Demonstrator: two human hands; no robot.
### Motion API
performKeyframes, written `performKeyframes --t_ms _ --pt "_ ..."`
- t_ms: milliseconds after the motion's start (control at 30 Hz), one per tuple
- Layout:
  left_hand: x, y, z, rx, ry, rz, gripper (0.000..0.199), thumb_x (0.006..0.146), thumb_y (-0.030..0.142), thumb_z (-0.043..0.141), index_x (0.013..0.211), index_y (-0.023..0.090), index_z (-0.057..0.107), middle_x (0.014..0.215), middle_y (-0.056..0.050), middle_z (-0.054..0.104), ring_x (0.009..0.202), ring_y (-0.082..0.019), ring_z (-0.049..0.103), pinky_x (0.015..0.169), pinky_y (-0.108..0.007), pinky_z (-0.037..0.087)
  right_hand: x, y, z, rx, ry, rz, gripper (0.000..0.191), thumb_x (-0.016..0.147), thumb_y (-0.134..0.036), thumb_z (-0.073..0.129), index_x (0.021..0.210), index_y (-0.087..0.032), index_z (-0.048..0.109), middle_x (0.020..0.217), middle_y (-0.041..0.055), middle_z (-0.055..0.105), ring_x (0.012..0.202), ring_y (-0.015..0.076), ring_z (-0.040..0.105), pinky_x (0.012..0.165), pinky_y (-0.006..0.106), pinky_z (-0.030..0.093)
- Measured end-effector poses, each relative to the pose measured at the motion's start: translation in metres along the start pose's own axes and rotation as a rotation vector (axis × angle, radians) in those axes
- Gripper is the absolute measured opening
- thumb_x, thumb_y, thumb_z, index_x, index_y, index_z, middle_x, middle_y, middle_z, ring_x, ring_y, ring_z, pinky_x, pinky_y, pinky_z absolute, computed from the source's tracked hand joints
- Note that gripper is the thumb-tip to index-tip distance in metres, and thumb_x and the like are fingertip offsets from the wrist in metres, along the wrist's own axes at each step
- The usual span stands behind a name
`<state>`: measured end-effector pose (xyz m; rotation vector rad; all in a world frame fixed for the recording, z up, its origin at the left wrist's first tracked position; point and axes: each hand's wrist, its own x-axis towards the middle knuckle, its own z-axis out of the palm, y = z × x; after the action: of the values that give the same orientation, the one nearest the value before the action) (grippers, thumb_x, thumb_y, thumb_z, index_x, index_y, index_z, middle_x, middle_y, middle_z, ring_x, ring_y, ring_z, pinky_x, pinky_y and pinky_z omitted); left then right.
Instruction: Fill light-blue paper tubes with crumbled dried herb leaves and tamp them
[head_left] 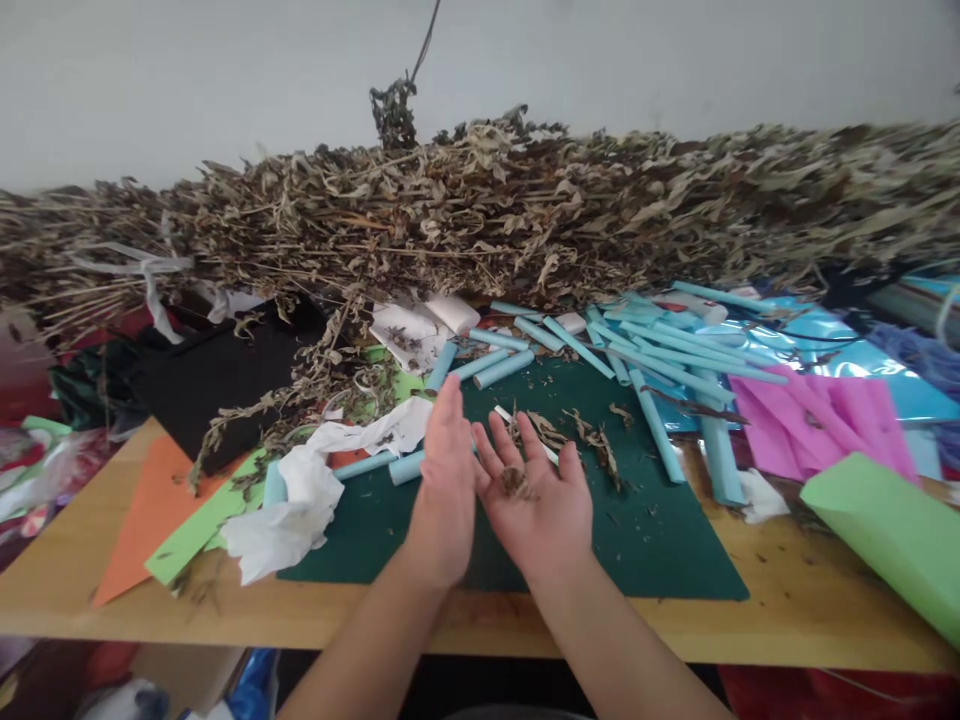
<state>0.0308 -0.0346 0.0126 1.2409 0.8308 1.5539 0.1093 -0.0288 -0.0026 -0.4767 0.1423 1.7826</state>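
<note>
My left hand (444,485) is upright on its edge with its fingers stretched forward and nothing in it. Beside it, my right hand (536,500) lies palm up with the fingers spread, and a small clump of dried leaf (514,482) rests on the palm. Both hands are above a dark green mat (637,560). More dried leaf pieces (600,448) lie on the mat just beyond my right hand. A thin white stick (551,455) shows partly behind its fingers.
A long heap of dried plants (480,215) runs along the wall. Light blue paper rolls (505,369) lie behind the hands and to the right. Crumpled white tissue (289,515) is at left, pink paper (825,425) and green paper (892,530) at right, on a wooden table (817,620).
</note>
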Motion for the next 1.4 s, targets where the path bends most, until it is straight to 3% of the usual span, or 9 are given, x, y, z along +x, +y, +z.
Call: performKeyframes --t_ms 100,167,267,433,567,733,1033,1200,1400 --pt "0.026 0.01 -0.031 0.442 -0.145 0.116 0.055 0.077 0.054 0.025 0.123 0.023 0.028 0.131 -0.006 0.03 0.12 -0.022 0.027 0.098 -0.039 0.025 -0.001 -0.006 -0.002 -0.069 0.009 0.032 0.035 0.079 -0.051 0.024 0.096 -0.027 0.043 0.08 0.0002 0.054 0.06 0.012 0.054 0.049 0.025 0.042" --pt "0.042 0.015 -0.048 0.924 -0.345 0.056 0.049 0.077 0.046 0.037 0.117 0.019 0.038 0.12 -0.01 0.044 0.112 -0.023 0.038 0.095 -0.039 0.028 0.001 -0.018 0.0 -0.152 0.016 0.052 0.025 0.077 -0.043 0.033 0.092 -0.027 0.043 0.066 -0.0028 0.047 0.044 0.0077 0.043 0.039 0.019 0.032" --pt "0.055 0.013 -0.058 1.432 -0.586 -0.051 0.047 0.073 0.047 0.042 0.108 0.017 0.048 0.111 -0.012 0.051 0.103 -0.028 0.045 0.087 -0.042 0.034 0.01 -0.042 0.008 -0.309 -0.044 -0.026 0.026 0.065 -0.025 0.044 0.091 -0.027 0.042 0.068 -0.0032 0.043 0.049 0.0082 0.042 0.044 0.02 0.034" --pt "0.052 -0.01 -0.048 1.749 -0.633 -0.059 0.044 0.066 0.045 0.053 0.1 0.016 0.051 0.094 -0.012 0.056 0.09 -0.032 0.05 0.072 -0.047 0.038 0.036 -0.068 0.022 -0.73 -0.206 -0.361 0.037 0.045 -0.005 0.041 0.077 -0.024 0.039 0.074 -0.0054 0.042 0.058 0.0064 0.043 0.051 0.018 0.035" --pt "0.052 -0.016 -0.047 1.704 -0.649 -0.041 0.026 0.07 0.036 0.051 0.087 0.017 0.055 0.084 -0.009 0.057 0.083 -0.028 0.052 0.07 -0.042 0.04 0.05 -0.063 0.014 -0.88 -0.273 -0.429 0.031 0.05 -0.002 0.045 0.072 -0.023 0.038 0.073 -0.0069 0.045 0.06 0.005 0.045 0.056 0.018 0.037" --pt "0.049 -0.004 -0.048 1.339 -0.617 0.047 0.031 0.071 0.035 0.053 0.098 0.021 0.052 0.093 -0.005 0.057 0.087 -0.02 0.05 0.077 -0.034 0.04 0.047 -0.06 -0.004 -1.099 -0.383 -0.476 0.024 0.063 -0.005 0.053 0.077 -0.023 0.045 0.086 -0.002 0.056 0.077 0.0101 0.053 0.073 0.027 0.041" --pt "0.031 -0.003 -0.047 0.819 -0.532 0.117 0.037 0.073 0.032 0.052 0.107 0.021 0.045 0.097 -0.007 0.055 0.091 -0.016 0.051 0.079 -0.028 0.042 0.034 -0.071 -0.007 -1.396 -0.481 -0.713 0.027 0.074 -0.012 0.052 0.096 -0.028 0.049 0.095 0.0014 0.056 0.084 0.0131 0.054 0.073 0.027 0.046" --pt "0.029 -0.012 -0.05 0.798 -0.446 0.168 0.04 0.075 0.028 0.05 0.113 0.023 0.038 0.098 -0.007 0.055 0.091 -0.017 0.051 0.081 -0.03 0.042 0.034 -0.07 -0.008 -1.35 -0.502 -0.748 0.029 0.076 -0.011 0.05 0.098 -0.029 0.051 0.095 0.0003 0.057 0.085 0.0113 0.055 0.072 0.023 0.047" --pt "0.027 -0.016 -0.043 0.843 -0.422 0.112 0.047 0.068 0.036 0.056 0.111 0.021 0.041 0.098 -0.007 0.057 0.086 -0.017 0.054 0.077 -0.028 0.044 0.026 -0.065 -0.005 -1.324 -0.639 -0.762 0.029 0.074 -0.012 0.052 0.097 -0.029 0.047 0.093 0.001 0.058 0.087 0.0155 0.054 0.074 0.032 0.045"
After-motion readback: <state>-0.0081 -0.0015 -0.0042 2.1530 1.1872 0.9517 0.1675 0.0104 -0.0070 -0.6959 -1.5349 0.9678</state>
